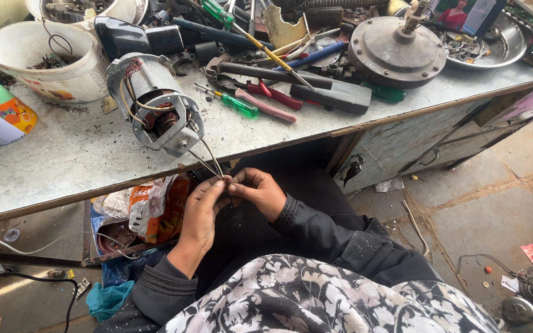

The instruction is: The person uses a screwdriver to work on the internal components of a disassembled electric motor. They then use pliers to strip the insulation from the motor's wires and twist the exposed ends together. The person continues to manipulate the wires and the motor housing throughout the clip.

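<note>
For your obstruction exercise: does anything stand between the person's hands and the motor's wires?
Nothing visible does. Both the left hand and right hand already pinch the wire ends, which run from the motor on the bench.

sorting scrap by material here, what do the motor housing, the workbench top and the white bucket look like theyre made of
Motor housing: seemingly cast metal, dull silver-grey, worn edges, with copper-coloured windings visible inside. Workbench top: likely sheet metal, mottled pale grey and scratched, with a brownish edge strip. White bucket: probably plastic, with thin smooth walls, grimy. Both the left hand and right hand pinch the motor's wires, apparently insulated leads.
</note>
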